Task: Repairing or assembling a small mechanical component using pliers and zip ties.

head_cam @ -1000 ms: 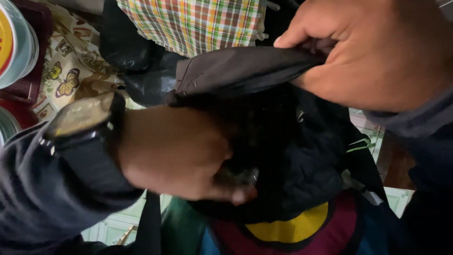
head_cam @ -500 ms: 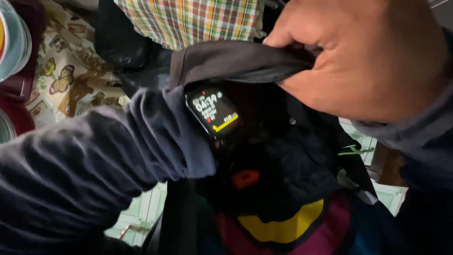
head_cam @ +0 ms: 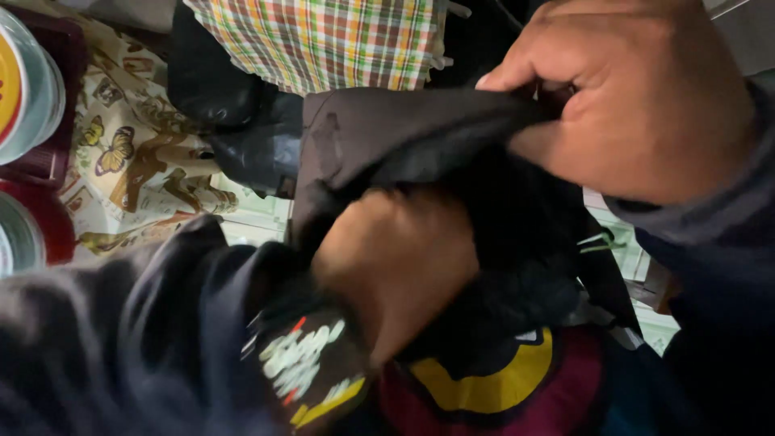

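A cloth printed with butterflies (head_cam: 137,161) covered the surface at the far left, and on it stood round tins (head_cam: 28,89) in a dark red tray (head_cam: 69,89), both cut off by the left edge. A checked fabric (head_cam: 331,40) of green, red and yellow hung at the far middle, with a shiny black bag (head_cam: 234,121) just below it.

In the middle was a black bag (head_cam: 500,242), its inside too dark to make out. The right hand (head_cam: 638,105) held up the bag's dark flap (head_cam: 404,129); its fingers (head_cam: 517,73) were closed and pinched the edge of the flap, the thumb on top. The left hand (head_cam: 395,258) was at the mouth of the bag, just under the flap, with the back of the hand towards the camera. Its fingers were hidden inside the opening, so I could not tell if they were open or closed or if they held something.

On the left wrist sat a watch (head_cam: 311,371) with a lit screen, blurred and partly covered by the dark sleeve (head_cam: 121,339). Near the bottom, under the black bag, a maroon fabric with a yellow shape (head_cam: 492,379) showed only in part.
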